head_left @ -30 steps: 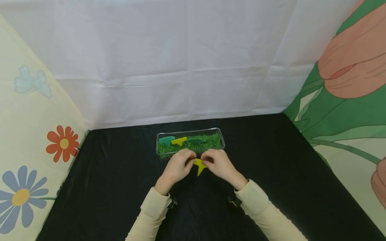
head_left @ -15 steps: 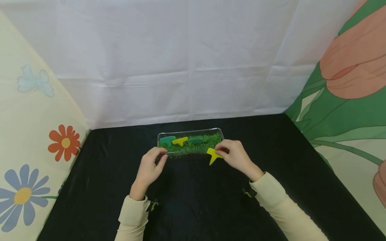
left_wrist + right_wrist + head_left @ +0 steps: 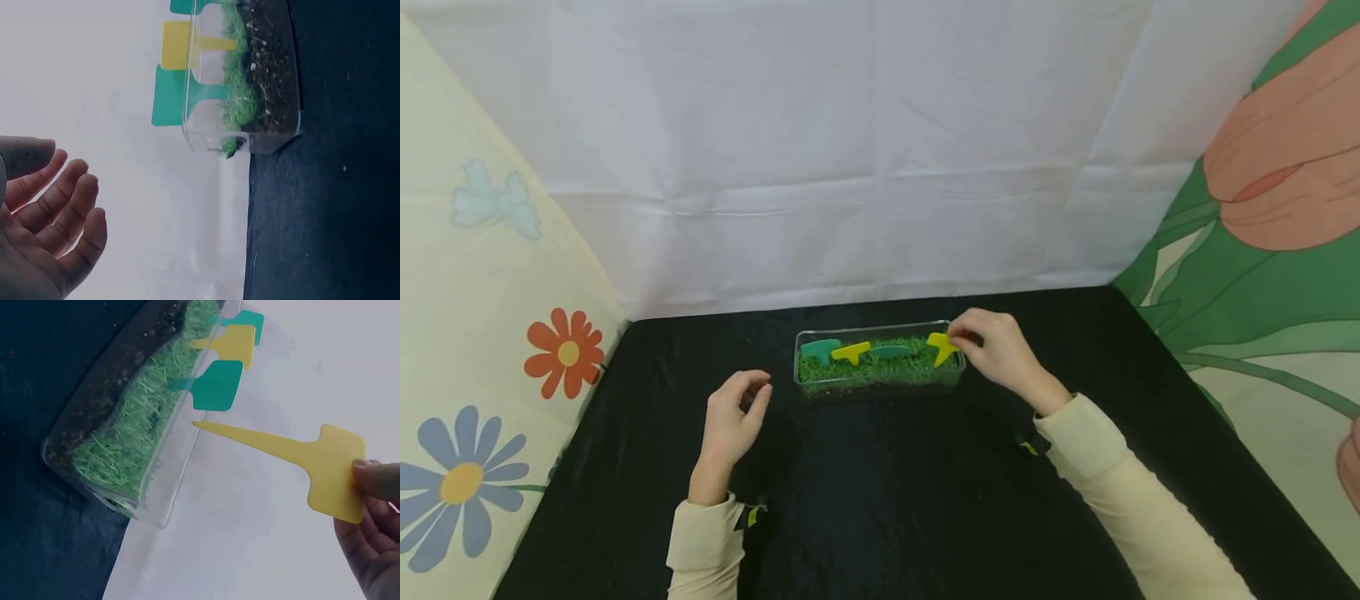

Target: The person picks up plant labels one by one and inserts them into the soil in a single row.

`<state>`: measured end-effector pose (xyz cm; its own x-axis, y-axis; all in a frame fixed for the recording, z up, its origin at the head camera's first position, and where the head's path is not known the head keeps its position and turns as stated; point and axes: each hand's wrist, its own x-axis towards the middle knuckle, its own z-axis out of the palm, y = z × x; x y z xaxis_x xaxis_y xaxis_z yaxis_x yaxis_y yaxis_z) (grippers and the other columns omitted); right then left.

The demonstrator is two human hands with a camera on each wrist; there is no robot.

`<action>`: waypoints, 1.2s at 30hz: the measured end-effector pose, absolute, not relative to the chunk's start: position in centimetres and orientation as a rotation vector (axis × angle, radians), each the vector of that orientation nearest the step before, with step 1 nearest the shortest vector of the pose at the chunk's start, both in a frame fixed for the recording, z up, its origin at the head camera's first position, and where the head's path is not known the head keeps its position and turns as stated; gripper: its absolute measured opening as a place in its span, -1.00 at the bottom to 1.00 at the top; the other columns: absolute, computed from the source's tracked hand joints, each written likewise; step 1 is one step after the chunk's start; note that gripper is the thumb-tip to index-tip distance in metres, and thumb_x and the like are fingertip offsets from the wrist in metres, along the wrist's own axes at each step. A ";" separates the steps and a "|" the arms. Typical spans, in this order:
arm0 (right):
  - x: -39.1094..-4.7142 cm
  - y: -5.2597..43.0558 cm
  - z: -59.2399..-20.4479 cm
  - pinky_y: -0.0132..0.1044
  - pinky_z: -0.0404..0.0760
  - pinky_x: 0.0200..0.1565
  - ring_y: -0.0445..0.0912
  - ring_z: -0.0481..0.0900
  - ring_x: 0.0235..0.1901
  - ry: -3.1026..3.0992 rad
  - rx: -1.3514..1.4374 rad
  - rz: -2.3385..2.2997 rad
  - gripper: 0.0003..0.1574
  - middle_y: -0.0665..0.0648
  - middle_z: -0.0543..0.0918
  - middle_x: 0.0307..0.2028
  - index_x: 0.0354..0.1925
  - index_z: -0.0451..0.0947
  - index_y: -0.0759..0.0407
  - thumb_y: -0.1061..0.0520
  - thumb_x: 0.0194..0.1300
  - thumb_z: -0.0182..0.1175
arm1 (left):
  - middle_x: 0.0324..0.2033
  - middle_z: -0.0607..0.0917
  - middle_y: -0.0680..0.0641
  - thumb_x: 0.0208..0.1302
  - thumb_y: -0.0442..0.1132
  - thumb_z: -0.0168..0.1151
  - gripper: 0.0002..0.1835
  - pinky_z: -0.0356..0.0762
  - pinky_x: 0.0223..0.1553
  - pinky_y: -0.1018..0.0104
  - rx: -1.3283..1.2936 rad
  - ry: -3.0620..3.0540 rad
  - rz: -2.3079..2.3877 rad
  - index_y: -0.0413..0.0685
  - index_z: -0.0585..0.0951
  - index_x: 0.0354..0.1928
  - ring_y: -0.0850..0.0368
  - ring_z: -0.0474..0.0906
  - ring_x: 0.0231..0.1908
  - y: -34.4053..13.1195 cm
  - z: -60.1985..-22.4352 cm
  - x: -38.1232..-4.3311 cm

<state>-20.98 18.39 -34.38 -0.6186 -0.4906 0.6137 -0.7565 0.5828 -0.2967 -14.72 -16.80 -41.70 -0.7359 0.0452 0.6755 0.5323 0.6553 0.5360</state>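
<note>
My right hand (image 3: 1000,354) pinches a yellow T-shaped plant label (image 3: 334,475) between thumb and fingers at the edge of its head. The label's pointed stem (image 3: 250,440) tips towards the clear plastic planter (image 3: 169,500), and in the right wrist view its point is close to the rim. Green grass (image 3: 128,444) and dark soil fill the planter. Two green labels and another yellow label (image 3: 852,353) stand in the grass. My left hand (image 3: 727,423) holds nothing, its fingers loosely bent, to the left of the planter and apart from it.
The planter stands on a black cloth (image 3: 880,492) near its back edge. Behind it hangs a white sheet (image 3: 775,167). Flower-printed panels flank both sides, with a red flower (image 3: 563,354) on the left one and a large tulip (image 3: 1285,192) on the right one.
Both hands were together at the yellow label before the planter. The left has let go and moved left; the right has carried the label right and up over the planter's right end.
</note>
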 end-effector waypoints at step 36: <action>-26.1 16.9 -37.3 -0.19 0.51 -0.32 -0.02 0.51 -0.39 -2.530 1.051 0.690 -0.92 0.14 0.56 -0.39 -0.36 0.55 0.25 0.37 0.13 0.20 | -0.48 0.57 -0.08 0.06 -0.53 0.21 -0.87 0.46 -0.54 0.20 -0.392 -2.270 -1.048 -0.25 0.58 -0.32 0.14 0.45 -0.51 -17.3 -42.4 -14.2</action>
